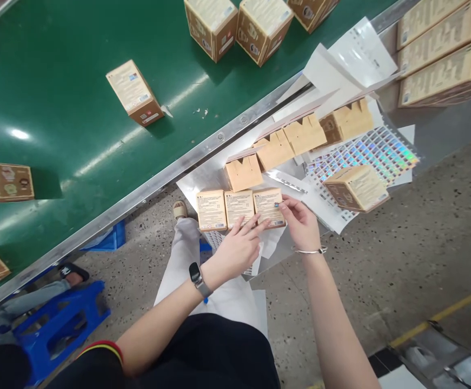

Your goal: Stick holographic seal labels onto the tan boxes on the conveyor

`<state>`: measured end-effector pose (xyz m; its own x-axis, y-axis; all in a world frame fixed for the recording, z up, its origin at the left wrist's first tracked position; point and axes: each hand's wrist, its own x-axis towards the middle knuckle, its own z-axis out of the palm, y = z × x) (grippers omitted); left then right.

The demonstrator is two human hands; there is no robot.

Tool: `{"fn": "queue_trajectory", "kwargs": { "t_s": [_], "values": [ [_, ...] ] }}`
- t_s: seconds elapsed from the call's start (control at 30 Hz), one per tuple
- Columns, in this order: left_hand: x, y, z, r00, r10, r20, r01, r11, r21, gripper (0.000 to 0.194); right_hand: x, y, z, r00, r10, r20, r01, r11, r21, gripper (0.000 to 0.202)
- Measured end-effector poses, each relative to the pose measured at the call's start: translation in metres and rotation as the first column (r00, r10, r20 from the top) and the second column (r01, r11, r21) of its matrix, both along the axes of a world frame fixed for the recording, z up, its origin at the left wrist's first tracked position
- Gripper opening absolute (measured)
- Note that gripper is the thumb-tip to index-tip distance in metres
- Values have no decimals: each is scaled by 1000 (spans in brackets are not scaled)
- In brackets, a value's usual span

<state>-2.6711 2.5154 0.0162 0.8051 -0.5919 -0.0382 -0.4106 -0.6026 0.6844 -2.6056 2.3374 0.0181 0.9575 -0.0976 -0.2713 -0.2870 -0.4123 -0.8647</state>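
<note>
Three small tan boxes stand side by side, printed faces up: a left box (211, 209), a middle box (238, 208) and a right box (266, 201). My left hand (241, 246) lies with fingers spread over the lower edges of the middle and right boxes. At the right box's right side is my right hand (300, 219), thumb and index finger pinched on a small bluish sticker (277, 205) at the box face. Behind them, several boxes with notched flaps (243, 172) form a slanted row. A sheet of shiny stickers (365, 154) lies to the right, partly under a brown box (357, 188).
A green conveyor belt (77, 108) with a metal rail (219, 138) carries several boxes at the upper left. Stacked boxes (446, 59) stand at the upper right. A blue stool (62, 324) and another person's foot (74, 276) are at the lower left.
</note>
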Motion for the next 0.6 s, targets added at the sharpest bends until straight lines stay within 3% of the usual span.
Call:
{"fn": "queue_trajectory", "kwargs": {
  "t_s": [0.13,0.3,0.47,0.6],
  "values": [
    [0,1,2,1000,1,-28,-1,1000,-10,35,-1,-2,-2,999,51,19,-49,996,-78,34],
    [0,0,1,999,-3,-45,3,1000,-1,38,-2,2,-1,998,33,52,-24,988,-155,30],
    [0,-2,-1,999,3,-42,-4,1000,-23,35,-5,16,-4,981,10,193,56,941,-335,27],
    [0,-3,-1,998,4,-58,-6,1000,-28,33,-2,15,-8,971,-115,212,176,939,-297,29]
  ]
}}
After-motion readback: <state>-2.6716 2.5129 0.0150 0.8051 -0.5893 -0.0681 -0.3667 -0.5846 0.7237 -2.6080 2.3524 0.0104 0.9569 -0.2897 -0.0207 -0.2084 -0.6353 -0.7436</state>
